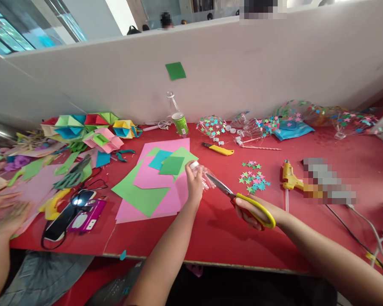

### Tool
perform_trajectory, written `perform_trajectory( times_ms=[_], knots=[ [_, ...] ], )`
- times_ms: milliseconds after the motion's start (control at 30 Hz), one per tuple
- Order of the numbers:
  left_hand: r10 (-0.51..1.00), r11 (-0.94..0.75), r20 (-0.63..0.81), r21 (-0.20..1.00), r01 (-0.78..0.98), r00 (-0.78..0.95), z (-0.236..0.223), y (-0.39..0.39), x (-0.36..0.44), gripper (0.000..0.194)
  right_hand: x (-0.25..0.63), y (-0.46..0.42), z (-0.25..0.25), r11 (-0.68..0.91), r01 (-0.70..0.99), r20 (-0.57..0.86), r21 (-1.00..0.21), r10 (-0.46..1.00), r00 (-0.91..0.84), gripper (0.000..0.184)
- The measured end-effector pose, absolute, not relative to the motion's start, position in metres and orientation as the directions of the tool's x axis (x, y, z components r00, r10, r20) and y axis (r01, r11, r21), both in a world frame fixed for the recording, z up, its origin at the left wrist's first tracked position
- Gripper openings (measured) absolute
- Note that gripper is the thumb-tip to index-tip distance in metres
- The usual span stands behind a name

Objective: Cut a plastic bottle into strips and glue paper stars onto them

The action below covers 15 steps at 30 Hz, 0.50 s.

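My left hand (195,182) is closed round the white-capped neck end of a small clear plastic bottle piece (207,178), held above the red table. In my right hand (250,212) is a pair of scissors (258,211) with yellow and red handles. Its blades point left and their tips reach the clear plastic; whether they are cutting into it I cannot tell. Pink sheets (132,212) and green sheets (147,199) lie left of my left hand, with smaller blue and green squares on top. Small paper stars (254,177) are scattered beyond the scissors.
A yellow utility knife (221,149), a glue gun (290,178) and a clear bottle (178,119) stand or lie farther back. Star-covered clear plastic pieces (212,125) line the wall. At left, another person's hands (11,212) rest by paper, near a phone (62,221). Cables run at right.
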<state>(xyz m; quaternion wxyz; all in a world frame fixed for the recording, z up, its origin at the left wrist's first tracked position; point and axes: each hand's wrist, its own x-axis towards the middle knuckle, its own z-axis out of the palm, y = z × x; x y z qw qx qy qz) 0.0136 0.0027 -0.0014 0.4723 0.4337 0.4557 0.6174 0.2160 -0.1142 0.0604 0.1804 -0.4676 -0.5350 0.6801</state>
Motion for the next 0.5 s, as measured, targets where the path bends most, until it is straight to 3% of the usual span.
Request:
perform_trajectory(
  times_ms=[67, 200, 367, 500],
  knots=[
    [0.942, -0.104, 0.010, 0.959, -0.264, -0.335, 0.002, 0.008, 0.008, 0.038, 0.214, -0.116, 0.063, -0.323, 0.278, -0.424, -0.904, 0.757, -0.497, 0.055],
    [0.992, -0.002, -0.063, 0.848, -0.530, -0.105, 0.008, 0.007, 0.011, 0.043, 0.212, -0.108, 0.066, -0.232, 0.375, -0.347, -0.898, 0.896, -0.277, 0.044],
    [0.989, 0.085, -0.004, 0.838, -0.539, 0.149, 0.012, -0.011, 0.026, 0.058, 0.211, -0.082, 0.065, -0.217, 0.363, -0.242, -0.906, 0.970, -0.025, 0.023],
    [0.976, 0.053, 0.052, 0.883, -0.466, 0.211, 0.010, -0.018, 0.029, 0.059, 0.203, -0.071, 0.058, -0.251, 0.238, -0.240, -0.938, 0.968, 0.076, 0.025]
  ],
)
